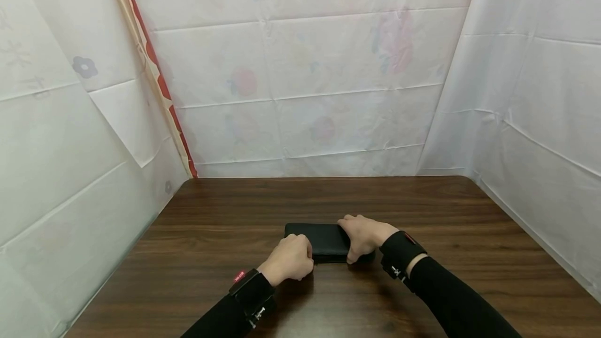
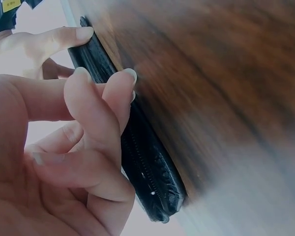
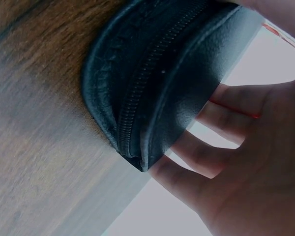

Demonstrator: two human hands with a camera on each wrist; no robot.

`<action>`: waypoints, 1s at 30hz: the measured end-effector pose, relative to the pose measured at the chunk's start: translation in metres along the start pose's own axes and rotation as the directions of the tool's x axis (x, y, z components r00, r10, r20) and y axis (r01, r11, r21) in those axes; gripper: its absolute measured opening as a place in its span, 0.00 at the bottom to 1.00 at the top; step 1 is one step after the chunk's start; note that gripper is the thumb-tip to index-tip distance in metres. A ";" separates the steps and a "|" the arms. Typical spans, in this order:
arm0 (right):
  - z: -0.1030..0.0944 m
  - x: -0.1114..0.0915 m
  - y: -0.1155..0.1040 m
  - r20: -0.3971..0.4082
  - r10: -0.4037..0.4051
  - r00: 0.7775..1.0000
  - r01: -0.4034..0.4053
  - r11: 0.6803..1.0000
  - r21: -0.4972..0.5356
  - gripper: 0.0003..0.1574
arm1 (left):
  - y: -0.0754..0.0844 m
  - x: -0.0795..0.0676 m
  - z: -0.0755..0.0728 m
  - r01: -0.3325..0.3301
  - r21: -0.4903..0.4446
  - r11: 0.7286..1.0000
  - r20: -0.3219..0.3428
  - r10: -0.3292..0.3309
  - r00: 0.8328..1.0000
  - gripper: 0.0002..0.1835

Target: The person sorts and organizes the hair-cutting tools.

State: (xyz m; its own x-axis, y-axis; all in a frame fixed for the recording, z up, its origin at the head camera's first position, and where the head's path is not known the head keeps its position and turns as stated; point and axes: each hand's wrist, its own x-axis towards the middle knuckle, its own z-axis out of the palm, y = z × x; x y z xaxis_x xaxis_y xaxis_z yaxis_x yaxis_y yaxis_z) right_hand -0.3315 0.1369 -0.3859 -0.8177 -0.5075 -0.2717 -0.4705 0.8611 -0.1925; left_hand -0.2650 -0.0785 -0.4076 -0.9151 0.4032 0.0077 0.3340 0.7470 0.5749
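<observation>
A black leather-look zip wallet (image 1: 324, 239) lies flat on the wooden table, its zipper side toward me. My left hand (image 1: 291, 257) is at its near left edge with curled fingers. In the left wrist view the fingertips (image 2: 123, 86) of that hand pinch together at the zipper line; whatever sits between them is hidden. My right hand (image 1: 363, 233) grips the wallet's right part, thumb on the near edge and fingers across the top toward the far edge. The zipper (image 3: 142, 78) looks closed at the right end, in the right wrist view.
Brown wood-grain table (image 1: 225, 207) surrounds the wallet on all sides. White patterned sheeting (image 1: 300, 93) hangs behind the table and along both sides. Black bands with small devices (image 1: 401, 254) circle both wrists, over or beside black sleeves.
</observation>
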 end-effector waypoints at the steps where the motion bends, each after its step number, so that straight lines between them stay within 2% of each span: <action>1: 0.000 0.000 0.000 0.000 0.002 1.000 -0.002 1.000 -0.001 0.59 | 0.000 0.000 0.000 0.002 -0.002 1.000 0.000 -0.002 1.000 0.21; 19: 0.000 -0.001 0.000 0.000 0.009 1.000 -0.009 1.000 0.003 0.59 | -0.005 -0.005 -0.006 -0.010 -0.007 1.000 -0.023 0.010 1.000 0.21; 30: 0.001 -0.002 -0.001 -0.008 0.003 1.000 -0.003 1.000 0.007 0.58 | -0.005 -0.005 -0.006 -0.031 0.084 0.996 -0.035 0.034 0.999 0.21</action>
State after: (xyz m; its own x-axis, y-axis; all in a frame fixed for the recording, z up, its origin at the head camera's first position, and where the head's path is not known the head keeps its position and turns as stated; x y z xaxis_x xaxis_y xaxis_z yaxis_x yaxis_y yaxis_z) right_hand -0.3292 0.1374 -0.3861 -0.8215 -0.5050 -0.2648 -0.4661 0.8622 -0.1983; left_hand -0.2636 -0.0875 -0.4058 -0.9106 0.4096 0.0558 0.3800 0.7762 0.5032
